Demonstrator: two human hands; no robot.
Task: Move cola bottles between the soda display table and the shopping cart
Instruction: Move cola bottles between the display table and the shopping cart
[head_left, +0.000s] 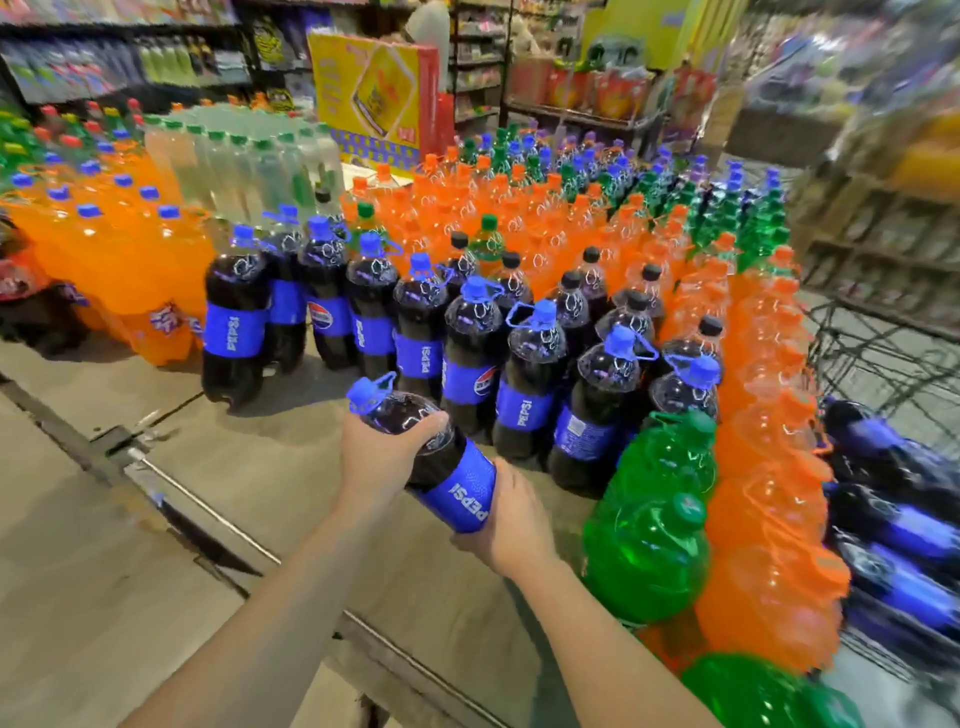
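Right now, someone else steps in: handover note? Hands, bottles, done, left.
Left hand grips the shoulder of a cola bottle, below its cap; right hand cups the bottom end. The bottle is tilted, held above the table edge, cap pointing up and left.
Standing cola bottles are grouped on the table between orange bottles and green bottles.
More cola bottles lie in the cart at right.
Direction of the move cannot be told from this frame. Left: place the held bottle, carry on with the rest.
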